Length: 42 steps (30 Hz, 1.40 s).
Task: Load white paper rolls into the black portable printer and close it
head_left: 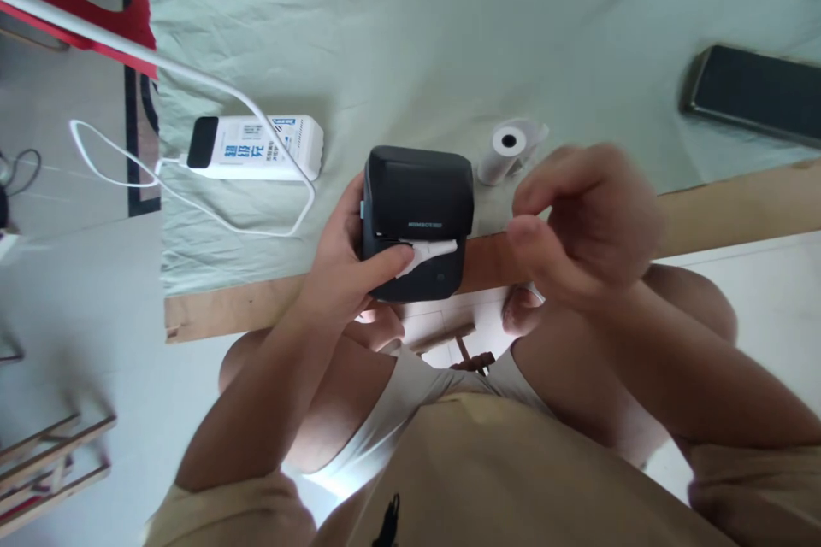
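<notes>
At the near edge of a green tablecloth (410, 60), the left hand (343, 265) clasps a black label printer (420, 188), seemingly so its front faces the wearer, and at three o'clock the blurred right hand (590, 214) curls, thumb and index tips close; whether it pinches anything I cannot tell. A smartphone (760, 94) lies well apart at two o'clock, a power bank (247, 149) at ten, and a paper roll (493, 162) beside the printer at two, perhaps for easy reach, while the left thumb presses a paper strip (440, 249), likely steadying it.
</notes>
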### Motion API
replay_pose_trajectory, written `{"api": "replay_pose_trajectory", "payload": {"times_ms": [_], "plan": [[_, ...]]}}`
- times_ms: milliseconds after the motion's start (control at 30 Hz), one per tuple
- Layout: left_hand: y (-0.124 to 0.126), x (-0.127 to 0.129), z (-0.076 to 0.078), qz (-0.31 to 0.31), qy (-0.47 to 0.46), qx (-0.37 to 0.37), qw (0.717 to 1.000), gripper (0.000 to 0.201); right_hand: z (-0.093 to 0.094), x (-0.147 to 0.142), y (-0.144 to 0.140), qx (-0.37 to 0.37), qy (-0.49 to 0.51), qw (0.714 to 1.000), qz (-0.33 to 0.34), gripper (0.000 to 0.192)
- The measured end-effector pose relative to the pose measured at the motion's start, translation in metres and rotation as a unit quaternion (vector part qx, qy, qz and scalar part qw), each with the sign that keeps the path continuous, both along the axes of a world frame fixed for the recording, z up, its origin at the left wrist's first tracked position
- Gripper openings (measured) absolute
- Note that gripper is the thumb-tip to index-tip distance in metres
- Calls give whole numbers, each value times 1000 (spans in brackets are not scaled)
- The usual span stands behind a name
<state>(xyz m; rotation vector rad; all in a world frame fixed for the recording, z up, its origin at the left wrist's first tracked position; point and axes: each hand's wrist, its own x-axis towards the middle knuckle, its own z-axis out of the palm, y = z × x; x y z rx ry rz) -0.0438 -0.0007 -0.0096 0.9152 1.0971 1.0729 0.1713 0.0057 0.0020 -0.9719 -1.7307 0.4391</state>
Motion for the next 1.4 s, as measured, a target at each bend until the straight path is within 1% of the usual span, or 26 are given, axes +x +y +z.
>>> {"api": "replay_pose_trajectory", "payload": {"times_ms": [33, 100, 167, 200, 233, 300, 400, 467, 533, 633, 733, 800, 867, 933, 1000, 1133, 1233, 1300, 1400], "plan": [[-1, 0, 0, 3, -1, 0, 1000, 72, 0, 0, -2, -23, -17, 1000, 11, 26], [-2, 0, -1, 8, -16, 9, 1000, 69, 1, 0, -2, -105, -44, 993, 31, 36], [-2, 0, -2, 2, -42, 12, 999, 61, 0, -1, -1, -199, -70, 976, 60, 44], [-2, 0, -3, -6, -52, 11, 999, 57, 0, -2, 1, -233, -79, 966, 73, 47], [-2, 0, -3, -16, -59, 9, 998, 53, -1, -3, 2, -252, -84, 961, 81, 48], [1, 0, -3, -37, -59, -1, 998, 50, -1, -5, 5, -267, -90, 955, 88, 49], [4, 1, -1, -43, -58, -15, 997, 46, -2, -6, 9, -278, -93, 953, 84, 46], [5, 3, 0, -32, -63, -25, 997, 39, -3, -7, 9, -283, -99, 951, 77, 46], [4, 4, 1, -20, -68, -20, 997, 34, -4, -7, 9, -287, -103, 950, 71, 47], [2, 8, 2, -1, -63, -7, 998, 39, -5, -7, 9, -282, -100, 951, 81, 46], [3, 13, 4, 38, -67, -55, 996, 44, -4, -4, 8, -270, -94, 953, 96, 47], [6, 15, 6, 73, -74, -96, 990, 40, -3, -2, 7, -266, -88, 954, 104, 47], [8, 16, 8, 89, -69, -110, 987, 36, -3, 0, 6, -253, -72, 959, 108, 44], [9, 15, 9, 85, -64, -102, 989, 32, -4, 1, 5, -229, -58, 966, 108, 40], [8, 14, 9, 78, -62, -77, 992, 29, -7, 1, 5, -214, -48, 969, 113, 41], [7, 14, 8, 71, -56, -39, 995, 25, -11, 2, 6, -242, -26, 961, 130, 52], [7, 14, 8, 63, -40, -56, 996, 23, -14, 2, 8, -237, -5, 962, 139, 57], [7, 13, 7, 58, -36, -67, 995, 22, -16, 2, 9, -211, 10, 967, 140, 56], [7, 12, 6, 58, -41, -71, 995, 23, -15, 0, 7, -151, 31, 979, 136, 48]]}}
